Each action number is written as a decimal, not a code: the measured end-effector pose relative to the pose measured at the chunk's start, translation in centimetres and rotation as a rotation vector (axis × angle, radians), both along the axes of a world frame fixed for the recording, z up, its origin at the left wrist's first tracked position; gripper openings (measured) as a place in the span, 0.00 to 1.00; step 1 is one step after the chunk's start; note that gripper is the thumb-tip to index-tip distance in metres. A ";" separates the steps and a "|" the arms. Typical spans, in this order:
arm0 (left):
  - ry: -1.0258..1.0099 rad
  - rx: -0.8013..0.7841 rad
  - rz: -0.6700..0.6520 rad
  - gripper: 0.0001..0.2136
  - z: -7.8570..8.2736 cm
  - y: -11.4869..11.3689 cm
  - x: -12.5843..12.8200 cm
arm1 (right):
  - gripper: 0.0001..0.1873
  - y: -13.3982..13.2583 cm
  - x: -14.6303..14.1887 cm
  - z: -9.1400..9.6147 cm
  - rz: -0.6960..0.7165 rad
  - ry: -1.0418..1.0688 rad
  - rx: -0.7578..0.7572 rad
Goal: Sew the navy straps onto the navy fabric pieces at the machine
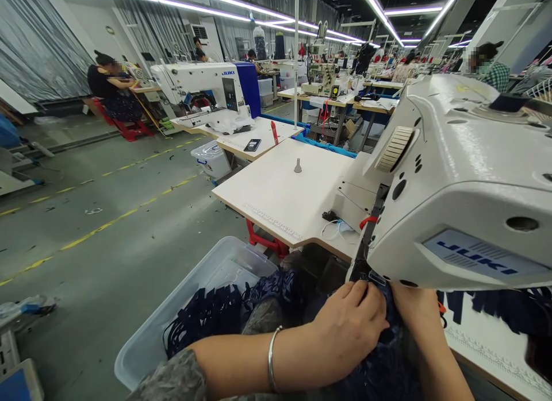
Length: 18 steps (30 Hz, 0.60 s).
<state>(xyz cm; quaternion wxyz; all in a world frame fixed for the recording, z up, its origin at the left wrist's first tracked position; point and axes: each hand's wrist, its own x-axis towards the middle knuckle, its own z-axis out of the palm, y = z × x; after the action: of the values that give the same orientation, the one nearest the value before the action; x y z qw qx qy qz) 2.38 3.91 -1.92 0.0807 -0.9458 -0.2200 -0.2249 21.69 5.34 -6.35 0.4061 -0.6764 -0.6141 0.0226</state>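
Observation:
My left hand (351, 320), with a silver bangle at the wrist, is closed with bent fingers on dark navy fabric (373, 372). It sits right at the working end of a white JUKI sewing machine (457, 211). My right hand (416, 309) lies to the right of it, under the machine head, close to the same fabric. Its fingers are hidden by the machine and the cloth. The navy fabric hangs down between my forearms toward my lap. The spot where cloth meets the needle is too covered to make out.
Left of me stands a translucent plastic bin (150, 332) holding navy strips (202, 315). A white tabletop (276, 188) with a grey peg (298, 166) extends ahead. Beyond are another JUKI machine (202, 85), a phone (252, 145) and seated people. More navy pieces (495, 309) lie right.

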 end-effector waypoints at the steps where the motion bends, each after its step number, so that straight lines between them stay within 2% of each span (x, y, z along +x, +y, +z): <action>1: -0.001 -0.004 0.000 0.18 0.0 0.0 0.0 | 0.19 0.0 0.0 0.0 0.003 -0.006 -0.003; 18: -0.031 -0.004 0.011 0.19 -0.3 0.1 0.2 | 0.21 0.1 -0.1 -0.1 -0.036 -0.055 0.034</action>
<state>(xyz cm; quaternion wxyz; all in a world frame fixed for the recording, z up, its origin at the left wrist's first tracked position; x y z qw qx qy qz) 2.61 3.97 -2.22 0.0768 -0.9411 -0.2268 -0.2388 21.57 5.45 -6.44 0.4010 -0.6805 -0.6132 -0.0137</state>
